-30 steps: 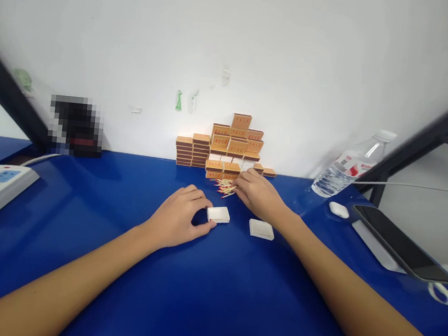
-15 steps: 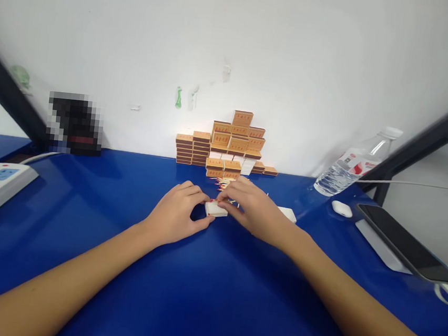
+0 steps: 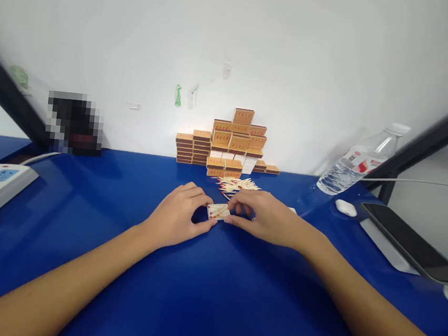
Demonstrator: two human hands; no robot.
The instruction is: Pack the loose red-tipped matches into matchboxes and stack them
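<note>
A small white matchbox tray with a few red-tipped matches in it sits on the blue table between my hands. My left hand pinches its left end between thumb and fingers. At the opposite end, my right hand has its thumb and forefinger closed on the tray's right edge. Just beyond lies a loose pile of matches, partly behind my right hand. Part of a white object shows past my right wrist, mostly hidden.
Orange matchboxes stand stacked against the wall, with white pieces among them. On the right are a water bottle, a white earphone case and a phone. A power strip lies at the left edge.
My right hand has shifted slightly right and down, from over the tray to its right end. The matches inside and the pile behind now show more. The view has moved slightly.
</note>
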